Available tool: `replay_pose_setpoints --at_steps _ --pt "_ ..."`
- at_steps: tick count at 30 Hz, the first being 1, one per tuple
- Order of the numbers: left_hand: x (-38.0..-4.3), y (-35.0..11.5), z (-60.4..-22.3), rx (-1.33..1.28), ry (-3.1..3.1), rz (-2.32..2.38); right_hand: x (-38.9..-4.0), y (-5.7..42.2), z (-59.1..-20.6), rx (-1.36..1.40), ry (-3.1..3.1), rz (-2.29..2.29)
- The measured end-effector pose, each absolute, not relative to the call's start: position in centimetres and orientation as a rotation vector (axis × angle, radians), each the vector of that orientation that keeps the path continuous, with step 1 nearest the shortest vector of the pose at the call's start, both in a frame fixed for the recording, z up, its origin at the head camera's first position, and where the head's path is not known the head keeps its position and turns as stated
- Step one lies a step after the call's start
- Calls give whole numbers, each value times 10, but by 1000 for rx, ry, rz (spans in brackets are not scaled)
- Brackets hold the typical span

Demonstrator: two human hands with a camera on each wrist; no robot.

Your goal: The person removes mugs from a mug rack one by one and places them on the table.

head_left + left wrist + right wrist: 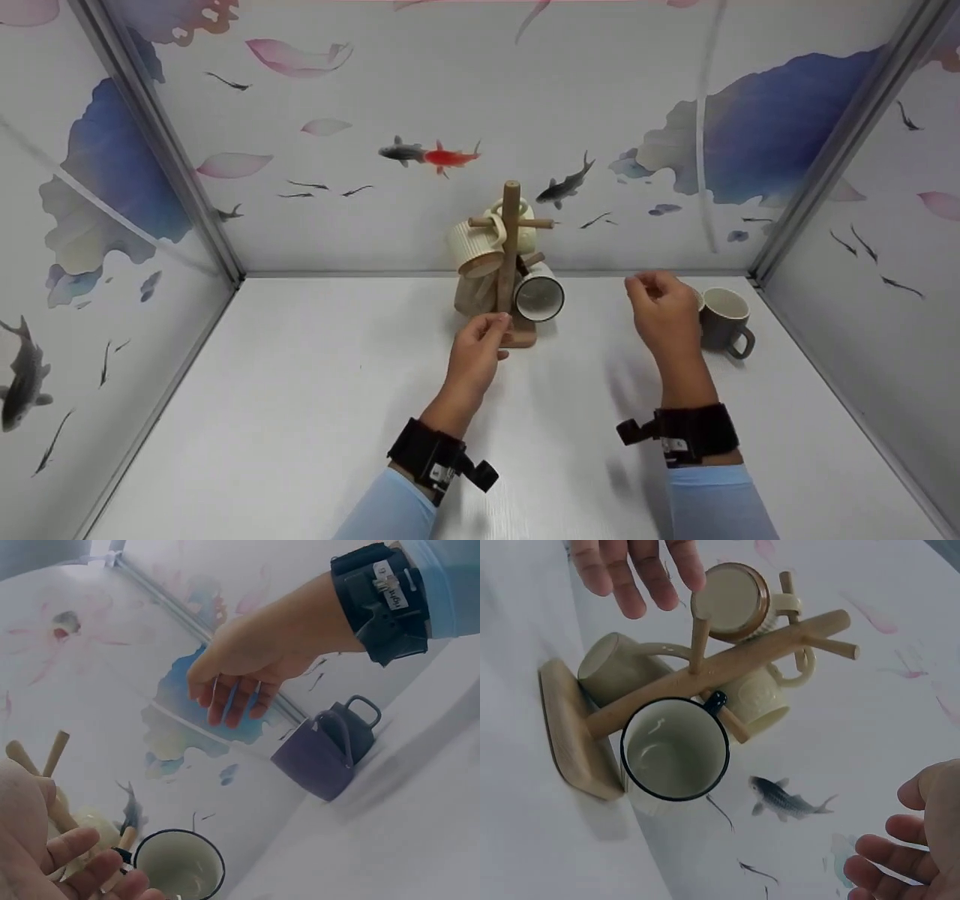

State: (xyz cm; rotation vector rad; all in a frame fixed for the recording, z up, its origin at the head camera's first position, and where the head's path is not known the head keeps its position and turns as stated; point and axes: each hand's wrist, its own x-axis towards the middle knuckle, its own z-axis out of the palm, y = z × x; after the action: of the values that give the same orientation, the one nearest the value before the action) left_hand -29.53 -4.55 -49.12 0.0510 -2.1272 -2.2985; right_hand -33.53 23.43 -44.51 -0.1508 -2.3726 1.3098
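Observation:
A wooden mug tree [511,196] stands near the back wall. On its pegs hang a ribbed cream mug [474,246], another cream mug [754,701], a beige mug [611,675] and a white mug with a dark rim [540,300]. My left hand [472,356] hovers in front of the tree, fingers loosely bent and holding nothing. To the right, my right hand [667,315] is raised with relaxed, empty fingers. Beside and partly behind it are a dark grey mug [720,319] and a purplish mug [315,761], the latter mostly hidden in the head view.
White panels [300,202] printed with fish and petals enclose the white table [300,420] at the back and both sides. Metal posts [172,150] mark the corners. Each wrist wears a black camera strap [697,433].

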Motion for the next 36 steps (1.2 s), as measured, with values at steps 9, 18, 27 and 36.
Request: replay_pose_setpoints --at_steps 9,18,27,36 --pt "-300 -68 -482 47 -1993 -2284 -328 215 -440 -11 -2369 1381" --pt "-302 -73 -479 48 -1948 -2298 -328 209 -446 -1 -2371 1493" --pt "-320 -90 -480 137 -1874 -2288 -339 175 -451 140 -2459 1544" --pt "-346 -104 -472 222 -1880 -2266 -347 125 -440 276 -2511 1519"
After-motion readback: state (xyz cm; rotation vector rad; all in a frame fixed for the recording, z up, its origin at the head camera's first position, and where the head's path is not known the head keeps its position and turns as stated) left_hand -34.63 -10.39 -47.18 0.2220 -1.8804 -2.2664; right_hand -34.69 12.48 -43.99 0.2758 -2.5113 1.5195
